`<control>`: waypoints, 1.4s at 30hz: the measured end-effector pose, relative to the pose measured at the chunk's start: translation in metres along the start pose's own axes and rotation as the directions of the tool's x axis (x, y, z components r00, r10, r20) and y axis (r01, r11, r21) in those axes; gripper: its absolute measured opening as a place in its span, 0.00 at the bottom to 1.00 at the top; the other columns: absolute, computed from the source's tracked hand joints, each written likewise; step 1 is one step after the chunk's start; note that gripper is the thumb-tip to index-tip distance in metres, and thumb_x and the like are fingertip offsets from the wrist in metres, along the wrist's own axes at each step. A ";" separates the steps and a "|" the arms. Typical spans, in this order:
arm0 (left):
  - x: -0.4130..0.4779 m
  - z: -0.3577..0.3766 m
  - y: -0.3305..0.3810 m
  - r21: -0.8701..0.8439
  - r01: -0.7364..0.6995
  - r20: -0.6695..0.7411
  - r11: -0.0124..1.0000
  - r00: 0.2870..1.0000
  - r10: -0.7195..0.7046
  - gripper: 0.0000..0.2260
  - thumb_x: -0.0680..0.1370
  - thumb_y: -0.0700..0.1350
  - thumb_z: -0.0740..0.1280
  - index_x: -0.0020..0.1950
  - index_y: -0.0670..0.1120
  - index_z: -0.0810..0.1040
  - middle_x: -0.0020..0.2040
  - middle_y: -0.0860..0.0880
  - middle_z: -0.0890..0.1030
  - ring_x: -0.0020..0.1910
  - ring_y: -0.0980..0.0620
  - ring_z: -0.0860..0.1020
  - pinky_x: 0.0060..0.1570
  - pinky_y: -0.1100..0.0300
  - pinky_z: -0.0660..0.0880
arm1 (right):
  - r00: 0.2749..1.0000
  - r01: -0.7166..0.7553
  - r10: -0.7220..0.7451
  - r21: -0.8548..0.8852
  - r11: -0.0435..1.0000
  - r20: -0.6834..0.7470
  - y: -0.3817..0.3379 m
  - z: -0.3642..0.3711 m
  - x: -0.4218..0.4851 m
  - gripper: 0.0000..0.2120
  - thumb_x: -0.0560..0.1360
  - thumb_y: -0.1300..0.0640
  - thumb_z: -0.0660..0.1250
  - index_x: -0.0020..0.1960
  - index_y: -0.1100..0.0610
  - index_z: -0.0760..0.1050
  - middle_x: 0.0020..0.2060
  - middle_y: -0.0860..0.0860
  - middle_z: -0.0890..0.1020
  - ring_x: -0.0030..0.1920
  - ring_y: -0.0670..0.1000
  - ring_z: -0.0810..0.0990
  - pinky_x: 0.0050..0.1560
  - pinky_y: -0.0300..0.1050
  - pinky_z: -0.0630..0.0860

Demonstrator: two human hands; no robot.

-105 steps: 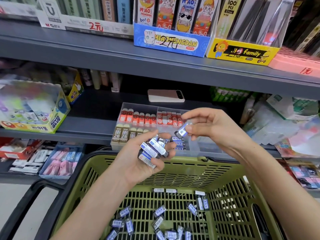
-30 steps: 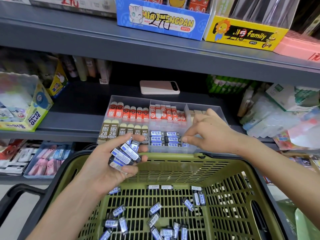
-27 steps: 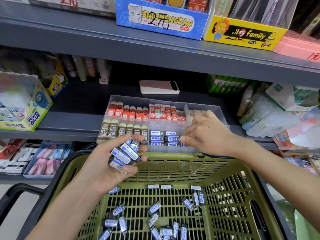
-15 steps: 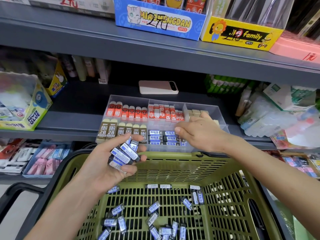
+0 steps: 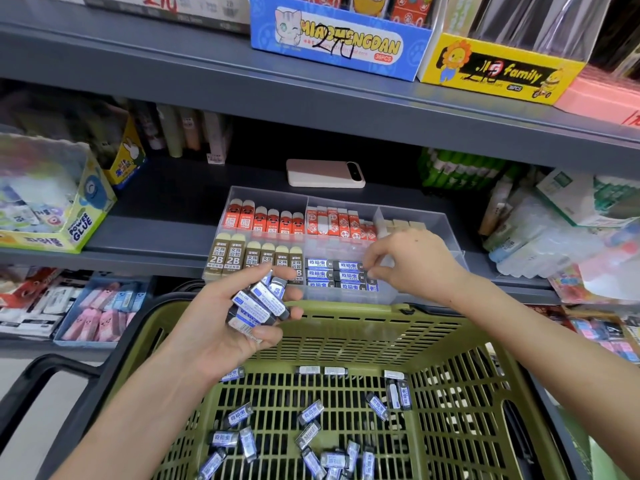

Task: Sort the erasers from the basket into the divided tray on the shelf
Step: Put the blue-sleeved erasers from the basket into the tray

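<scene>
The left hand [image 5: 221,327] curls round a bunch of erasers [image 5: 259,304] over the basket [image 5: 346,308], so the next ones are close by. At 12 o'clock from the basket sits the tray [image 5: 446,237]. The right hand [image 5: 412,265] reaches into its front middle part, fingers [image 5: 377,252] bent down on the blue row [image 5: 332,274], likely to line it up; I cannot tell if they pinch one. More lie loose in the basket

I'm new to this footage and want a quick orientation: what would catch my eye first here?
The left hand, mid-frame over the green basket, grips a fistful of blue-sleeved erasers. Just behind, the right hand reaches into the clear divided tray on the shelf, at its row of matching erasers. Loose erasers litter the basket floor.
</scene>
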State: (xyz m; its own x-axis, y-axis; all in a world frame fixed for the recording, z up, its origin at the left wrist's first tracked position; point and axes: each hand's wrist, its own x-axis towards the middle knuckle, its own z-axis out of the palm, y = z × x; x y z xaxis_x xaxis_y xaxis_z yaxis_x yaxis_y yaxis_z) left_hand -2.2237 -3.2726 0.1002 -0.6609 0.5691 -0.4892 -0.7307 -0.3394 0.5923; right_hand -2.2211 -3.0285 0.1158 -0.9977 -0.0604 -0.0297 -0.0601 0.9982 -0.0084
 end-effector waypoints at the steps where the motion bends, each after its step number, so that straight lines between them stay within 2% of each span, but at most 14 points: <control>1: 0.000 0.000 0.000 -0.001 0.000 0.000 1.000 1.000 0.000 0.12 0.71 0.46 0.65 0.41 0.39 0.84 0.37 0.40 0.80 0.31 0.46 0.79 0.17 0.66 0.66 | 1.000 -0.010 0.010 -0.041 0.999 -0.001 -0.003 0.000 0.001 0.04 0.72 0.47 0.69 0.47 0.43 0.80 0.46 0.42 0.82 0.51 0.49 0.77 0.47 0.43 0.68; 4: 0.000 0.000 0.000 -0.006 0.004 0.005 1.000 1.000 -0.004 0.12 0.70 0.46 0.65 0.41 0.39 0.84 0.37 0.40 0.80 0.31 0.46 0.79 0.16 0.66 0.66 | 1.000 0.007 -0.003 -0.161 0.987 0.022 -0.008 0.006 0.004 0.05 0.70 0.46 0.70 0.45 0.44 0.82 0.45 0.46 0.82 0.53 0.50 0.75 0.49 0.43 0.65; 7: -0.001 0.000 0.000 -0.014 -0.002 0.014 1.000 1.000 0.002 0.13 0.71 0.47 0.65 0.42 0.39 0.84 0.37 0.40 0.80 0.31 0.46 0.79 0.17 0.66 0.66 | 1.000 -0.018 0.017 -0.082 0.996 -0.010 -0.010 0.000 0.005 0.07 0.71 0.45 0.69 0.44 0.45 0.82 0.47 0.46 0.83 0.51 0.50 0.77 0.53 0.44 0.70; 9: 0.000 0.000 0.000 -0.017 -0.004 0.017 1.000 1.000 0.004 0.13 0.71 0.47 0.65 0.42 0.39 0.84 0.37 0.40 0.80 0.31 0.46 0.79 0.18 0.67 0.66 | 0.998 -0.045 0.054 0.185 0.982 -0.045 -0.016 -0.011 0.002 0.09 0.72 0.45 0.68 0.41 0.48 0.83 0.38 0.41 0.83 0.42 0.43 0.78 0.45 0.42 0.70; 11: 0.000 0.002 -0.001 -0.023 -0.005 0.014 1.000 1.000 0.005 0.14 0.71 0.47 0.64 0.42 0.39 0.84 0.37 0.39 0.80 0.31 0.46 0.78 0.18 0.67 0.66 | 0.999 0.025 0.002 0.541 0.841 -0.049 -0.033 -0.023 -0.003 0.11 0.73 0.47 0.69 0.38 0.52 0.83 0.32 0.41 0.82 0.36 0.42 0.77 0.39 0.39 0.71; 13: 0.000 0.003 -0.002 -0.031 -0.002 0.004 1.000 1.000 0.002 0.14 0.71 0.48 0.65 0.43 0.38 0.83 0.37 0.39 0.80 0.31 0.46 0.78 0.18 0.66 0.65 | 0.992 0.121 -0.119 0.685 0.718 -0.051 -0.057 -0.032 -0.011 0.06 0.72 0.49 0.70 0.39 0.50 0.82 0.33 0.43 0.82 0.35 0.41 0.76 0.38 0.37 0.70; 20: -0.003 0.006 -0.003 -0.016 -0.093 0.009 0.996 0.996 0.093 0.12 0.72 0.50 0.65 0.39 0.42 0.81 0.36 0.45 0.79 0.24 0.55 0.72 0.18 0.65 0.65 | 0.970 0.235 -0.228 0.525 0.818 -0.078 -0.105 -0.031 -0.014 0.13 0.67 0.47 0.75 0.46 0.53 0.78 0.37 0.45 0.75 0.38 0.43 0.71 0.41 0.39 0.66; 22: -0.005 0.006 -0.003 0.052 -0.129 0.008 0.990 0.992 0.128 0.12 0.73 0.51 0.64 0.42 0.42 0.80 0.34 0.46 0.79 0.24 0.55 0.72 0.19 0.64 0.66 | 0.972 0.185 -0.235 0.629 0.755 -0.003 -0.105 -0.033 -0.014 0.11 0.66 0.52 0.76 0.43 0.53 0.76 0.36 0.42 0.75 0.35 0.41 0.71 0.40 0.38 0.69; 25: -0.006 0.006 -0.001 0.090 -0.154 0.007 0.984 0.988 0.154 0.16 0.73 0.52 0.64 0.50 0.40 0.76 0.35 0.44 0.80 0.28 0.49 0.77 0.19 0.64 0.66 | 0.967 0.084 -0.249 0.840 0.536 0.062 -0.097 -0.040 -0.014 0.11 0.67 0.58 0.76 0.39 0.51 0.74 0.29 0.39 0.75 0.29 0.40 0.71 0.33 0.33 0.68; 28: -0.005 0.002 0.002 0.087 -0.168 -0.012 0.982 0.985 0.170 0.18 0.72 0.53 0.63 0.51 0.40 0.78 0.37 0.41 0.80 0.30 0.47 0.78 0.18 0.64 0.66 | 0.999 0.003 -0.041 0.929 0.370 0.013 -0.076 -0.041 -0.009 0.06 0.70 0.61 0.73 0.41 0.51 0.78 0.32 0.43 0.78 0.32 0.44 0.73 0.36 0.38 0.69; 32: -0.004 0.000 0.005 0.010 -0.177 -0.014 0.984 0.984 0.177 0.18 0.73 0.54 0.62 0.46 0.40 0.80 0.36 0.41 0.80 0.28 0.49 0.76 0.18 0.66 0.65 | 0.961 -0.248 0.229 0.860 0.447 0.158 -0.057 -0.021 0.001 0.05 0.71 0.66 0.68 0.40 0.57 0.76 0.28 0.51 0.78 0.24 0.46 0.74 0.31 0.40 0.72; 37: -0.002 0.001 0.006 -0.053 -0.192 -0.020 0.980 0.981 0.191 0.20 0.76 0.53 0.60 0.44 0.38 0.82 0.37 0.39 0.79 0.30 0.48 0.76 0.19 0.65 0.66 | 0.908 -0.395 0.278 0.864 0.312 0.314 -0.050 0.001 0.006 0.07 0.69 0.72 0.67 0.37 0.62 0.76 0.30 0.57 0.80 0.27 0.49 0.79 0.32 0.38 0.80; 39: -0.003 0.001 0.006 -0.075 -0.199 -0.024 0.977 0.980 0.198 0.19 0.76 0.51 0.60 0.42 0.38 0.83 0.37 0.39 0.79 0.31 0.48 0.76 0.20 0.65 0.66 | 0.903 -0.415 0.271 0.836 0.359 0.332 -0.050 0.005 0.008 0.08 0.67 0.70 0.71 0.33 0.61 0.77 0.30 0.56 0.81 0.28 0.46 0.78 0.31 0.36 0.77; 42: -0.004 0.001 0.007 -0.102 -0.191 -0.012 0.976 0.982 0.191 0.19 0.77 0.51 0.60 0.41 0.39 0.84 0.38 0.40 0.79 0.32 0.49 0.76 0.21 0.66 0.66 | 0.909 -0.415 0.264 0.767 0.490 0.323 -0.050 0.008 0.010 0.05 0.66 0.65 0.75 0.34 0.61 0.79 0.33 0.53 0.81 0.35 0.47 0.79 0.40 0.42 0.77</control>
State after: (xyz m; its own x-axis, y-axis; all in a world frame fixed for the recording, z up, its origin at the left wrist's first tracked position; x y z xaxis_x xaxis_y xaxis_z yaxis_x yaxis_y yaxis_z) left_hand -2.2260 -3.2760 0.1071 -0.7902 0.4849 -0.3747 -0.6045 -0.5163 0.6067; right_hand -2.2277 -3.0788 0.1076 -0.9129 0.2069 -0.3519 0.4076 0.5092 -0.7580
